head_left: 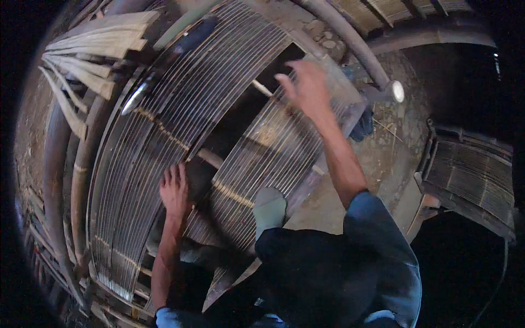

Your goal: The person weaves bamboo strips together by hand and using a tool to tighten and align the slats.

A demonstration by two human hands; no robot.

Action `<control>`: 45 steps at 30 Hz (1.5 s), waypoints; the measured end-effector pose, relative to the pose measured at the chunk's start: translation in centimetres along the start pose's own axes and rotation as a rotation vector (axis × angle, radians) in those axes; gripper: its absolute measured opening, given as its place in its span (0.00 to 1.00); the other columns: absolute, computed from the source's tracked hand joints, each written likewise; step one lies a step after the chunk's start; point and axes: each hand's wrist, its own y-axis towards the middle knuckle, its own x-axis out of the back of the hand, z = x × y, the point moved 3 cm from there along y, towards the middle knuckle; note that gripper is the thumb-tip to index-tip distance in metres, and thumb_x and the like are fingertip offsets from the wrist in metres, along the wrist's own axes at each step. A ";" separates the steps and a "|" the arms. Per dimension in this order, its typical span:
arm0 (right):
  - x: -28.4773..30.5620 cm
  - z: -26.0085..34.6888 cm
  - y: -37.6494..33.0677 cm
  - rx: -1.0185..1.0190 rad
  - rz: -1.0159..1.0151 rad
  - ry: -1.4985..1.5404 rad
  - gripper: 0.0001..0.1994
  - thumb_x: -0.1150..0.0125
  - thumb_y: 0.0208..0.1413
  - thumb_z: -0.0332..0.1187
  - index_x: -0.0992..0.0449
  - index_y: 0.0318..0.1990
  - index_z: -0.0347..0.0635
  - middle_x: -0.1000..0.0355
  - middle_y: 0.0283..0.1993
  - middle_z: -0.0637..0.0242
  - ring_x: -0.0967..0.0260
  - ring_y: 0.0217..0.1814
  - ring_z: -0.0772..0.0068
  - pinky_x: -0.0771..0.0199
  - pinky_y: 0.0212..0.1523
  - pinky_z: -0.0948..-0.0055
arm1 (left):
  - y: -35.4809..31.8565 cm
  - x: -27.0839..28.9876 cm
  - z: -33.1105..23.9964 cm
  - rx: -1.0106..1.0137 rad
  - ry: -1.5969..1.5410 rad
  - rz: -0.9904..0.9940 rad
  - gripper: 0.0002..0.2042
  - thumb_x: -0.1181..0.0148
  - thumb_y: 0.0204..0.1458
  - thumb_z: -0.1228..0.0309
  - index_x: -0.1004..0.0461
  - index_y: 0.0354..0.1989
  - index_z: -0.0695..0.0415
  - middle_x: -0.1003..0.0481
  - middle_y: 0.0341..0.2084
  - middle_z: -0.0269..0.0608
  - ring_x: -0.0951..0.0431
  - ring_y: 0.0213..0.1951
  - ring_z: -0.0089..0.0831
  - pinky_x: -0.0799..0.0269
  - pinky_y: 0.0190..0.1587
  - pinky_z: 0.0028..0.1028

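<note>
Long thin bamboo slats (126, 180), bound by cross lines of lashing, make a wide panel on my left. A second slatted panel (246, 169) lies to its right, with a dark gap between them crossed by short poles. My left hand (174, 191) rests near the left panel's inner edge, fingers stretched out and holding nothing I can see. Above the far end of the right panel, my right hand (309, 90) is lifted, slightly blurred, thumb and fingers apart. A knife with a shiny blade (135, 99) lies over the left panel, its far end dark and blurred.
Flat split bamboo pieces (106, 38) fan out at the far left beside thick bamboo poles (54, 180). My socked foot (269, 208) stands on the right panel. A round pole with a pale cut end (398, 91) juts in at the far right. A low slatted bamboo seat (467, 175) stands right.
</note>
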 end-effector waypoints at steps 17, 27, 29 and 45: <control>-9.6 1.0 2.0 0.246 0.135 -0.028 0.23 0.37 0.56 0.54 0.25 0.45 0.43 0.30 0.46 0.56 0.37 0.53 0.49 0.37 0.56 0.53 | -4.7 0.3 2.7 0.005 0.037 -0.074 0.19 0.41 0.51 0.73 0.29 0.53 0.58 0.28 0.41 0.45 0.23 0.43 0.42 0.27 0.43 0.39; -10.5 -0.2 3.1 0.346 0.333 -0.042 0.24 0.39 0.56 0.57 0.22 0.26 0.42 0.29 0.32 0.61 0.34 0.42 0.53 0.37 0.45 0.55 | -5.7 3.6 3.0 0.334 -0.691 -0.036 0.11 0.36 0.57 0.63 0.25 0.42 0.54 0.23 0.22 0.53 0.21 0.23 0.53 0.27 0.26 0.46; -10.4 -0.2 1.3 0.285 0.475 -0.042 0.24 0.39 0.56 0.57 0.21 0.27 0.43 0.29 0.30 0.63 0.33 0.40 0.53 0.37 0.43 0.55 | -6.1 3.7 3.1 0.346 -0.598 -0.072 0.14 0.39 0.61 0.56 0.23 0.32 0.55 0.29 0.11 0.52 0.24 0.18 0.54 0.29 0.22 0.46; -9.9 11.5 -6.9 0.542 0.618 0.117 0.20 0.36 0.58 0.52 0.19 0.32 0.42 0.21 0.34 0.57 0.21 0.39 0.51 0.24 0.38 0.56 | -4.7 1.8 -2.2 0.424 -0.819 0.185 0.22 0.50 0.65 0.49 0.25 0.37 0.58 0.24 0.18 0.58 0.21 0.24 0.59 0.23 0.28 0.52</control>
